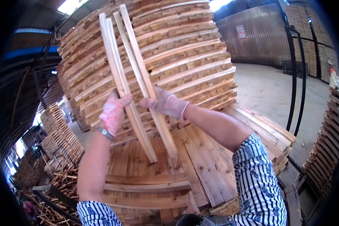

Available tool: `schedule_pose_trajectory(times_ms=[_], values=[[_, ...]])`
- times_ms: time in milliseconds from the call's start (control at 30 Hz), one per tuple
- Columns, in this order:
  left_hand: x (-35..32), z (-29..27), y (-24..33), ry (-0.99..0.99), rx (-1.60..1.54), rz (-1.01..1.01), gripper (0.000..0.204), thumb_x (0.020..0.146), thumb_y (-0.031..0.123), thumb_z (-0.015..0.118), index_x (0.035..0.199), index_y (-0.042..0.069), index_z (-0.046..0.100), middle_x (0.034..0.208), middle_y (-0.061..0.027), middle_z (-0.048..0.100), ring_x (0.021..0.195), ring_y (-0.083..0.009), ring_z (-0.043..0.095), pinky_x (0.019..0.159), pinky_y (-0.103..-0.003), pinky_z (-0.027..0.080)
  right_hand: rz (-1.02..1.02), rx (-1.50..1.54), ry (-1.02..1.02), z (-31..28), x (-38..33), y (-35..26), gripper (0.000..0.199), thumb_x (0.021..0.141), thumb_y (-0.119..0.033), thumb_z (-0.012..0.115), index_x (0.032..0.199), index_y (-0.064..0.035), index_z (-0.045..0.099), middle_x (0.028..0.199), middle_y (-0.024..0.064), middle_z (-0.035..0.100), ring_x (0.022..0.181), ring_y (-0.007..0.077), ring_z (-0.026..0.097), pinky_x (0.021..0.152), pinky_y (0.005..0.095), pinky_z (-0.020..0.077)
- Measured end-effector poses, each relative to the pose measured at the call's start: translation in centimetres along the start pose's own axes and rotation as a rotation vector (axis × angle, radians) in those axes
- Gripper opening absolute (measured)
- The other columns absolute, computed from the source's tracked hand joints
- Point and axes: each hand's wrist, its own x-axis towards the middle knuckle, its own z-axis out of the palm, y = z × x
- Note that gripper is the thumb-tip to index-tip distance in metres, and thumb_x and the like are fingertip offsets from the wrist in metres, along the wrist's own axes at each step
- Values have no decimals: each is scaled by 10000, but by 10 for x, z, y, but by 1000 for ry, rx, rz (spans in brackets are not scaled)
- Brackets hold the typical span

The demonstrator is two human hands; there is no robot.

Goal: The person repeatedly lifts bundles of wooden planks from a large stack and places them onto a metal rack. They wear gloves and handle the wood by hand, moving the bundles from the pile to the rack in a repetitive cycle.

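Note:
My left hand (115, 109), in a pinkish-white work glove, is closed round a pair of long, narrow wooden strips (115, 60). Another pair of wooden strips (135, 52) is gripped in my gloved right hand (165, 102). Both pairs slant upward and away, side by side with a narrow gap between them. Their near ends hang over a layer of flat boards (203, 169). Behind them rises a tall stack of wood (192, 52), its layers parted by lighter strips. Closer to me, a few loose strips (147, 187) lie crosswise.
Boards (263, 128) jut out at the right of the stack, beside a black metal frame (300, 83). More stacked wood (326, 132) stands at far right. On the left are a further stack (58, 128) and a heap of scrap sticks (56, 188).

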Motion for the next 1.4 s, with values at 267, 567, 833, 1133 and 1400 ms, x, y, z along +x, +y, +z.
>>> schedule_pose_trajectory(times_ms=[267,567,833,1133,1400], values=[[42,-88,20,55,443,-90,702,863,98,682,1495,47,381,1321,-91,580,1187,-195,555,1065,-335,430,459,-706,-188,-155,-94,4,625,789,-312,821,1280,-18,569,1054,126,701,949,200,667,866,369,529],[-9,-60,-152,-715,1227,-321,821,806,295,715,1525,144,347,1442,-173,520,1253,-337,560,1073,-419,450,644,-867,-866,-114,-178,125,681,742,-560,815,1118,-36,594,1005,167,694,937,315,671,838,422,519],[-28,-50,-293,-848,1295,-295,561,808,78,654,1348,5,522,1268,-216,637,1123,-353,654,928,-476,527,552,-854,-1051,-76,-157,88,683,863,-398,733,1447,-160,472,1343,175,533,1238,362,541,1066,433,446],[-11,-30,-266,-831,1339,-411,408,808,61,622,1211,-2,631,1240,-181,668,1082,-323,678,834,-475,561,594,-933,-920,-110,-143,166,826,752,-403,837,1452,-167,469,1326,144,613,1211,347,588,1020,429,473],[-10,-20,-242,-755,1306,-360,603,899,164,569,1475,48,434,1467,-197,496,1351,-332,483,1155,-405,368,571,-964,-879,-89,-100,211,621,788,-215,782,1340,-57,546,1247,151,653,1117,323,624,958,433,511]])
